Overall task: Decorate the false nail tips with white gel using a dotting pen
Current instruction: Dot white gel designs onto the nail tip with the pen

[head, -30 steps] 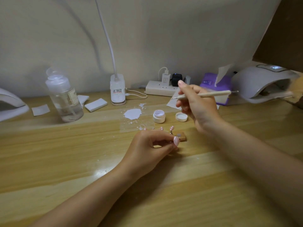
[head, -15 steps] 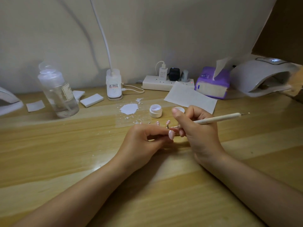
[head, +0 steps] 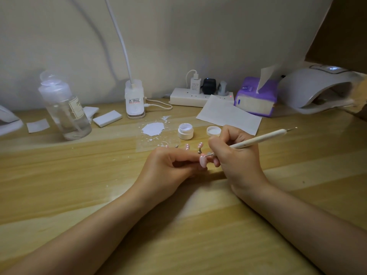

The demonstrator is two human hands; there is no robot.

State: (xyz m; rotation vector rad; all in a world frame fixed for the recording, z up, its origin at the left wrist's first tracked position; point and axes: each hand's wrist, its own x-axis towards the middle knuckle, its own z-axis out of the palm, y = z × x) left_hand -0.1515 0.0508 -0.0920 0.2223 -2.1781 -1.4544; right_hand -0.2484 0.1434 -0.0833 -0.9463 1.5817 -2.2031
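Closest to me, the left hand (head: 168, 165) curls its fingers around a pink false nail tip (head: 203, 161), pinching it just above the wooden table (head: 79, 185). The right hand (head: 234, 155) grips the dotting pen (head: 258, 138), its metal end touching that nail. Just behind stand more nail tips (head: 200, 146), then the open gel jar (head: 185, 131), its lid (head: 213, 131) and a white splatter (head: 153, 129).

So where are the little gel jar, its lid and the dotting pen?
gel jar (head: 185, 132): head view, front wall.
lid (head: 213, 130): head view, white inside.
dotting pen (head: 262, 138): head view, middle of the shaft.
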